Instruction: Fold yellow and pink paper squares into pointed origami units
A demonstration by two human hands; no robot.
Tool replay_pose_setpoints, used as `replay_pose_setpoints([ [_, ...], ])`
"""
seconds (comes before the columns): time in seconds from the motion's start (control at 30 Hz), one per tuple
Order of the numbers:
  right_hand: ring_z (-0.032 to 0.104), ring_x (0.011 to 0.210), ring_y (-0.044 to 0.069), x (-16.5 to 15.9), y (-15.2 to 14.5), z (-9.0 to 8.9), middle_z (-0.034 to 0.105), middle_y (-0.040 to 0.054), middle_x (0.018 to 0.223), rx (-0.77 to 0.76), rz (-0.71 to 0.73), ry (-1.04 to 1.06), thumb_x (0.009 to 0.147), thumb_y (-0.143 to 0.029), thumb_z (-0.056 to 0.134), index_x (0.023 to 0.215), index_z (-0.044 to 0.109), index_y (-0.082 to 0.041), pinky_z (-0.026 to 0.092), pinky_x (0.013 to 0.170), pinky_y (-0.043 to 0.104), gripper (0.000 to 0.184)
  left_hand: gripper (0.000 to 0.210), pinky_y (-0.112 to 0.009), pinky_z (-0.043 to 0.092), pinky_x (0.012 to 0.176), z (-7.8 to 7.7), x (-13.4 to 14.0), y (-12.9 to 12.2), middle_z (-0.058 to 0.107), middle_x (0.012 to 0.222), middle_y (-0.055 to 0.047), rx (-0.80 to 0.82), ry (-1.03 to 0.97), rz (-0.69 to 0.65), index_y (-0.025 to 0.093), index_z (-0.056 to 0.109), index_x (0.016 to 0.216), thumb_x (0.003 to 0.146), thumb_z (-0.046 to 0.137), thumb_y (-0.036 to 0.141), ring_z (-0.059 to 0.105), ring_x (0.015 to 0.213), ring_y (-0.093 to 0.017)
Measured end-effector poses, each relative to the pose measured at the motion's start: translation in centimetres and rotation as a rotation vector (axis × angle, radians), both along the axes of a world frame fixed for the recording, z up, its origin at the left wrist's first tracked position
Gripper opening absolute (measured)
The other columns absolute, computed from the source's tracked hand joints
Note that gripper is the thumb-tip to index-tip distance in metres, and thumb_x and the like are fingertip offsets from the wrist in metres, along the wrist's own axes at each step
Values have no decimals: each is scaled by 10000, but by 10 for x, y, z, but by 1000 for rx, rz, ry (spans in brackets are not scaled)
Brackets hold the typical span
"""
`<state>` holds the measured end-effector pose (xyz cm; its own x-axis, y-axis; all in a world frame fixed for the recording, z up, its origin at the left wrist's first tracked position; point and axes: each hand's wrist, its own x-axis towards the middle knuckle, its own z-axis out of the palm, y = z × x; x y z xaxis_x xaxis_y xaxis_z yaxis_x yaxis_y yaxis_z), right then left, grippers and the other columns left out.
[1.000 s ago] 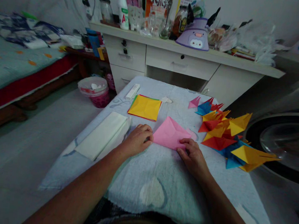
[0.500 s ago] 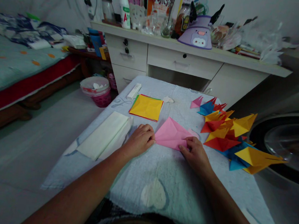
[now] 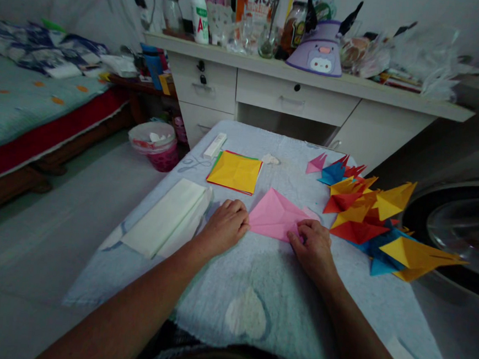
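A creased pink sheet of origami paper point(image 3: 276, 215), partly folded, lies on the cloth-covered table in front of me. Its left corner is pinched by my left hand point(image 3: 228, 225). My right hand point(image 3: 312, 249) grips the lower right edge, thumb below and fingers curled over. Part of the paper under the right fingers is hidden. Behind the pink paper sits a stack of square paper point(image 3: 235, 172) with yellow on top and red and green edges showing. To the right is a cluster of folded paper pieces point(image 3: 360, 230) in yellow, red and blue, with pointed tips.
Left of my left hand lies a pale folded packet point(image 3: 166, 215). A small white box point(image 3: 215, 146) and a crumpled white scrap point(image 3: 270, 159) are farther back. A cluttered white desk point(image 3: 273, 69) stands behind the table, with a pink bin point(image 3: 161, 151) at its left.
Both hands stay on the pink paper with almost no movement. The view has shifted very slightly.
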<state>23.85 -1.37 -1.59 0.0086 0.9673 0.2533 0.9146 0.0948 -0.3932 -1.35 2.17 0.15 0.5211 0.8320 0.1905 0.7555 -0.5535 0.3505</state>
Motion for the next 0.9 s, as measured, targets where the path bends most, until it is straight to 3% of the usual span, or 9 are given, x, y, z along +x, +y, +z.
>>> replay_pose_setpoints([
  [0.33,530,880,234,-3,1,2,625,78,952,-7,-34,-43,814,-358,603,639,589,-200,349,748,355,236,147,-393,402,910,-5,2,0,552,1023,-80,25,104,5,166,594,895,932,469,234,473,966,-224],
  [0.6,516,846,231,-7,0,4,619,84,942,-3,-51,-85,812,-354,608,647,583,-196,333,711,350,230,80,-380,401,897,0,-2,-3,537,1008,-53,-29,6,-14,188,557,861,900,492,212,461,949,-210],
  [0.9,503,823,223,-7,1,3,599,77,910,15,-51,-115,816,-365,598,649,575,-196,324,690,336,238,112,-380,397,900,-9,-2,-1,523,1006,-60,-5,-4,8,190,564,863,907,461,198,459,958,-212],
])
